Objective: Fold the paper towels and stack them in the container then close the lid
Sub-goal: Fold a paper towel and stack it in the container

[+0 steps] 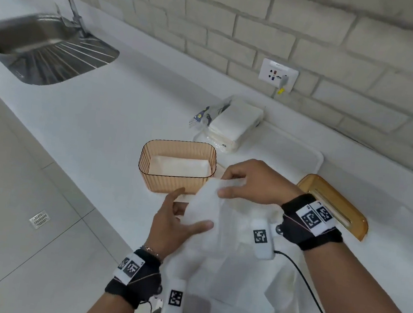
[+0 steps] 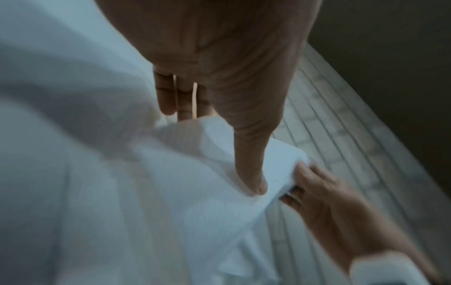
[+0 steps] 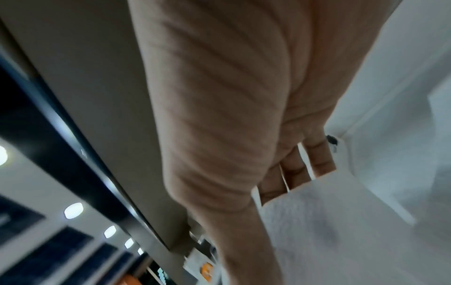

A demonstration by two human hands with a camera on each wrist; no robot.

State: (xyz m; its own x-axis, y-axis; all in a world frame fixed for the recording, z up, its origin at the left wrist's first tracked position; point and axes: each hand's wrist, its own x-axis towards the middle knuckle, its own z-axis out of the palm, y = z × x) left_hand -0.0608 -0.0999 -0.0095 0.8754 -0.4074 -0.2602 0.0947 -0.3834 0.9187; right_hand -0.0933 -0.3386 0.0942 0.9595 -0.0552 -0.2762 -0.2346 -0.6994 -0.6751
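A white paper towel (image 1: 205,202) is held up over the counter by both my hands, just in front of the amber ribbed container (image 1: 146,165). My left hand (image 1: 189,215) pinches its lower left part, thumb on top and fingers behind. Gripping its upper corner between thumb and fingers is my right hand (image 1: 225,184). The left wrist view shows the towel (image 2: 195,173) under my left thumb, with the right hand (image 2: 329,202) gripping its far corner. In the right wrist view the towel (image 3: 329,221) covers my fingertips. A folded white towel lies inside the open container. The amber lid (image 1: 332,205) rests on the counter at right.
More loose white towels (image 1: 251,275) lie spread on the counter under my hands. An opened pack of paper towels (image 1: 231,126) sits on a white tray (image 1: 310,154) behind the container. A steel sink (image 1: 41,47) is far left, a wall socket (image 1: 277,74) behind. The counter edge runs along the left.
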